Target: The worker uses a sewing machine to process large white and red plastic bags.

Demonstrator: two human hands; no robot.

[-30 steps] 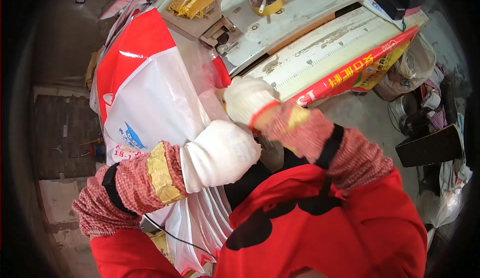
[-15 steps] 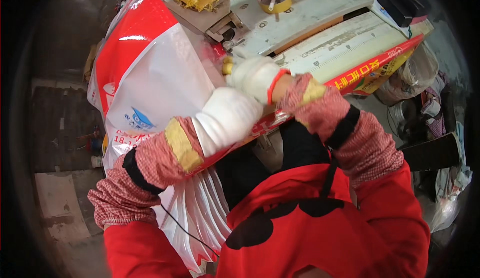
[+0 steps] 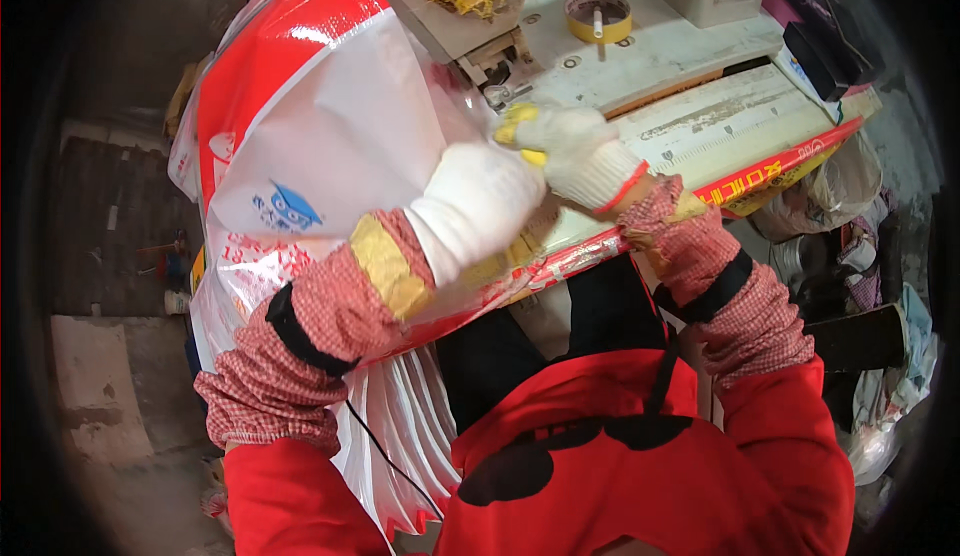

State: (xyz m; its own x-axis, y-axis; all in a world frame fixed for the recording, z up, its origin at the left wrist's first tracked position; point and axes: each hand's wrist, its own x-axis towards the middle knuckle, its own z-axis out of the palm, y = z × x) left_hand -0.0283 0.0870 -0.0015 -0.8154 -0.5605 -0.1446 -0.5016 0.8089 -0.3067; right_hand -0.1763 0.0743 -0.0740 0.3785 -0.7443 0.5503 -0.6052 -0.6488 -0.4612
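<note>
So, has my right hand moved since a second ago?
Yes, your right hand has moved forward, closer to the tape roll on the machine.

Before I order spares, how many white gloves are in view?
2: one on the left hand, over the red-and-white plastic bag; one on the right hand, nearer the yellow tape roll. Others could be hidden.

You wear white knit gloves (image 3: 478, 206), the right one (image 3: 580, 151) yellow-tipped and red-hemmed; red checked sleeve covers (image 3: 265, 386) with yellow patches (image 3: 388, 266) and black bands (image 3: 300, 334); red clothing (image 3: 620, 496) bearing rounded black shapes (image 3: 510, 476); black trousers (image 3: 608, 306).
</note>
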